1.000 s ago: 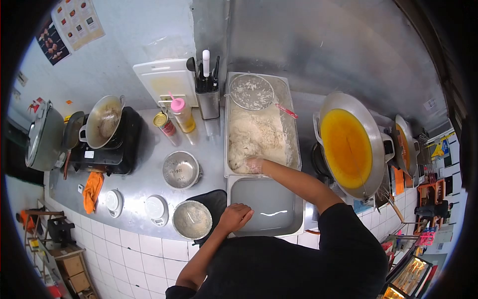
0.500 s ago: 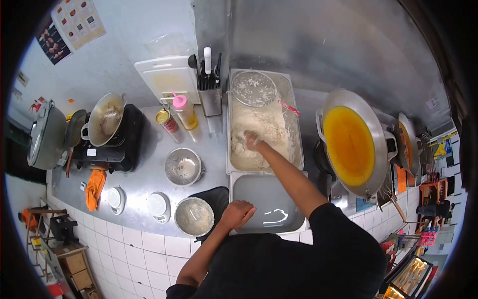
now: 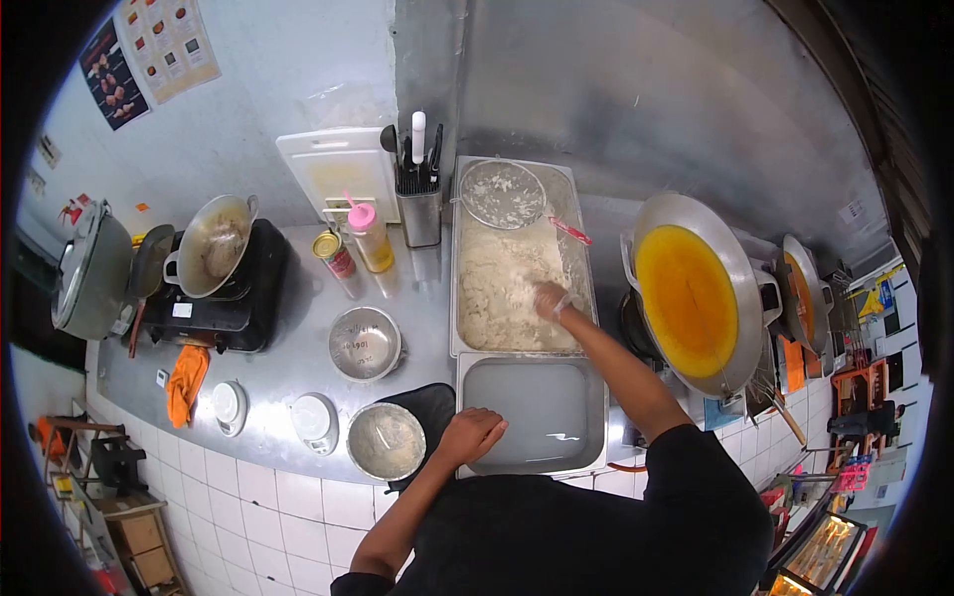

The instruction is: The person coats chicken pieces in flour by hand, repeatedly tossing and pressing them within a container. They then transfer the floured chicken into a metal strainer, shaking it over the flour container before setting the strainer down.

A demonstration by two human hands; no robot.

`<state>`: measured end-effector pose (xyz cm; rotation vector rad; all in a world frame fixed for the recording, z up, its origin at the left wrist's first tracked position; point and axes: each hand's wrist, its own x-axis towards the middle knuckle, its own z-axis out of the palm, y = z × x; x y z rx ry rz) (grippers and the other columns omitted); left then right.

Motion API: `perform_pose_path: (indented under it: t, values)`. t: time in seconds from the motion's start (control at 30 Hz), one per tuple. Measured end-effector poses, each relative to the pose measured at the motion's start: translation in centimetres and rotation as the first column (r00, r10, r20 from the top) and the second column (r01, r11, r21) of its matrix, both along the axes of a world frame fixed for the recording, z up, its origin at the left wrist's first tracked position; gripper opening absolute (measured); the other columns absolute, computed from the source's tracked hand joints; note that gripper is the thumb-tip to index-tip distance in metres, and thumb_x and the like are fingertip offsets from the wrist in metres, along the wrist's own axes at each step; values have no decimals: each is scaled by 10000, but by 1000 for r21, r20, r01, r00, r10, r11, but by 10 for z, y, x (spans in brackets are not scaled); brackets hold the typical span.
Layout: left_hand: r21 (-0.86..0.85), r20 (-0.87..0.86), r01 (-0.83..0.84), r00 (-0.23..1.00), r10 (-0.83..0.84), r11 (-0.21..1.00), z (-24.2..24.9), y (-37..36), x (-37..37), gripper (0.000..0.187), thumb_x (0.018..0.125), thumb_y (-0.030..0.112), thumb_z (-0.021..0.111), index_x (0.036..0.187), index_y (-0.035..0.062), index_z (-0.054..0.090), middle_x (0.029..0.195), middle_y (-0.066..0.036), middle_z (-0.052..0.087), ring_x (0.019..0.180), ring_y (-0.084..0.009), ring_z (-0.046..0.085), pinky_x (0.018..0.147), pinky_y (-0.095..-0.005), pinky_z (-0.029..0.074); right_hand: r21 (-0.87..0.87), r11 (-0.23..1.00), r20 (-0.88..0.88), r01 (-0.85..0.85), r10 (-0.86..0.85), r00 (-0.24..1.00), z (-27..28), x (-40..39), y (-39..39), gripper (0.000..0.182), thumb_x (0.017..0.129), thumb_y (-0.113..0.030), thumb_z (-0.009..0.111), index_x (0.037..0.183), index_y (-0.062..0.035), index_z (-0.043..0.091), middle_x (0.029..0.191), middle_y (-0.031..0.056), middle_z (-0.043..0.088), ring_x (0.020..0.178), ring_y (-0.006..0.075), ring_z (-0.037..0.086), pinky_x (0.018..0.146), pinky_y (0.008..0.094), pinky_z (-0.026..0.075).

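My right hand (image 3: 553, 298), in a clear plastic glove, is at the right side of the flour (image 3: 507, 273) in a deep metal tray (image 3: 454, 298). Its fingers are smeared and partly hidden, so I cannot tell whether they grip any flour. Bare and loosely bent, my left hand (image 3: 474, 435) lies at the left rim of a second metal tray (image 3: 532, 362), which contains cloudy liquid. A round sieve (image 3: 504, 195) with floury crumbs rests across the far end of the flour tray, its red handle (image 3: 570, 231) pointing right.
To the right stands a large wok (image 3: 686, 209) of orange-yellow oil. Left of the trays are a steel bowl (image 3: 366, 344), a floury bowl (image 3: 387, 441), two white scales (image 3: 315, 423), a pink-capped bottle (image 3: 372, 238), a can (image 3: 334, 255) and a knife holder (image 3: 420, 214).
My right hand has moved rightward and slightly nearer to me across the flour. My left hand stays at the tray's rim. The whole view has shifted slightly.
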<state>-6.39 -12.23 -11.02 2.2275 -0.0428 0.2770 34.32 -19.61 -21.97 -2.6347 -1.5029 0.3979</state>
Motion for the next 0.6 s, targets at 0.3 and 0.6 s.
perform_pose_path:
  t: [0.3,0.6]
  values:
    - [-19,-22,18,1000,-18,1000,-1,2,3,268,1008,256,574,874,45,671,832,-126,685,812,-332,669,782,-439,522,153,987,528,48,-122,841,-143,57,26,455,904,-182,479,1287,31,599,1263,208,628,1143,348,607,1013,524,472]
    - [-15,25,28,999,-28,999,1,2,4,268,1004,252,581,853,44,658,813,-125,675,788,-326,660,771,-440,519,-72,986,-58,-149,145,988,18,-66,-6,272,785,-12,560,1045,12,635,741,178,630,709,361,651,669,463,539]
